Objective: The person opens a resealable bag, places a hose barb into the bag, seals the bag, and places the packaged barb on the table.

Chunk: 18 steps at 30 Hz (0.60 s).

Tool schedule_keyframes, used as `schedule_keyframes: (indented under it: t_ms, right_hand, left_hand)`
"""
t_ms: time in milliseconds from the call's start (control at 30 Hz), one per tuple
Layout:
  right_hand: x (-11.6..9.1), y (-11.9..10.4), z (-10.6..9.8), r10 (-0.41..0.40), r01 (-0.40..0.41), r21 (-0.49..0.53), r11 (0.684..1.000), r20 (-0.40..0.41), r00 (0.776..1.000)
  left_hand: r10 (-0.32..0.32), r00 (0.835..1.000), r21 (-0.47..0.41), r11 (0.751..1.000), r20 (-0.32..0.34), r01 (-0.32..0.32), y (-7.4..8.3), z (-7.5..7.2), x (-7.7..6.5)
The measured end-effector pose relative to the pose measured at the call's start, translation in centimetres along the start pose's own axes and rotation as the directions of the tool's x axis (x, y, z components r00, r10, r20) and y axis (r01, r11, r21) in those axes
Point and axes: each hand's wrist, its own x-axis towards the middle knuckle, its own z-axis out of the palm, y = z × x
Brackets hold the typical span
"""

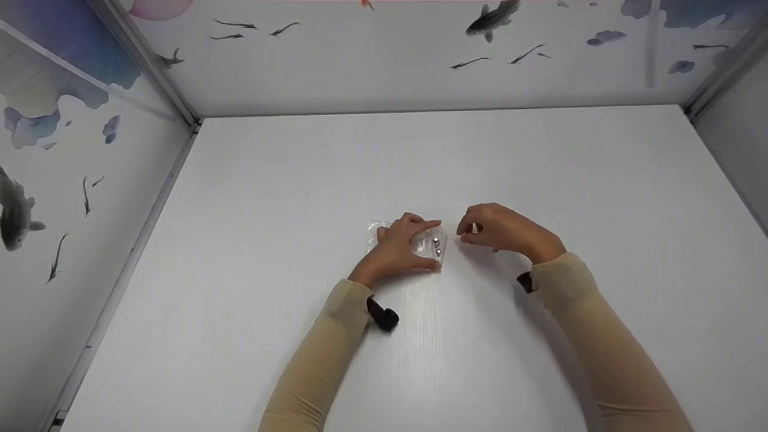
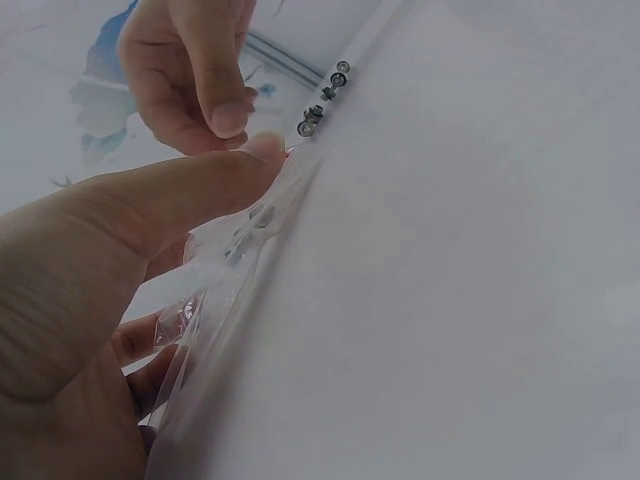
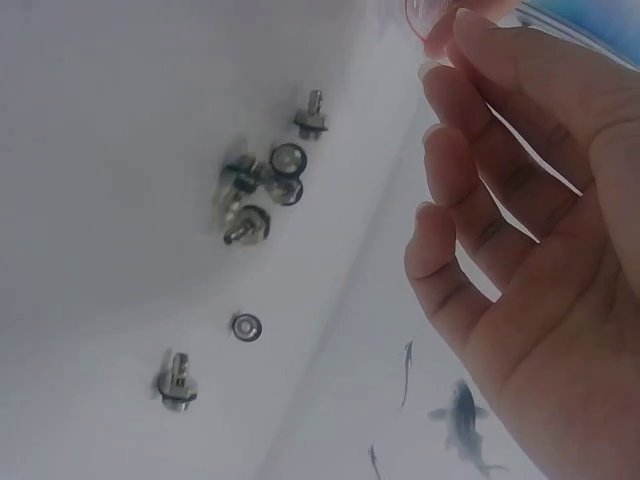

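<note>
Counted at the bench: one small, clear, transparent plastic bag (image 1: 422, 245), near the middle of the table, with at least two shiny metal pieces (image 1: 437, 242) inside it. One left hand (image 1: 396, 246) grasps the bag, thumb and forefinger at its opposite edges. One right hand (image 1: 501, 228), just beside the bag's mouth, has its fingers bent and thumb close to the forefinger; whether it pinches anything I cannot tell. Loose on the surface, below the right hand, lie silver metal fittings with dark rings: one stubby piece (image 3: 312, 122) apart, a cluster (image 3: 248, 222) of at least three, its exact number unclear, one round ring-faced piece (image 3: 246, 327), and one upright fitting (image 3: 178, 388). Two beige sleeves (image 1: 324, 354) cover the arms; a black wrist attachment shows at each cuff. The table (image 1: 240, 336) is white and flat. White walls bound it left, far and right; the left wall (image 1: 108, 162) and far wall (image 1: 360, 78) bear printed grey fish and blue-purple patches. Grey metal posts stand in both far corners.
</note>
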Motion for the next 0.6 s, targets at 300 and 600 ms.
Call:
schedule_keyframes:
  t_ms: [300, 600]
  right_hand:
    - [-1.0, 1.8, -0.2, 0.005, -0.009, -0.077, 0.997, -0.052, 0.999]
    - [-1.3, 2.6, 0.2, 0.059, -0.063, -0.083, 0.995, -0.04, 0.997]
  left_hand:
    - [0.016, 1.0, 0.02, 1.0, 0.008, -0.016, 0.0, -0.1, 0.0]
    - [0.009, 1.0, 0.005, 1.0, 0.012, -0.009, -0.2, 0.1, 0.0]
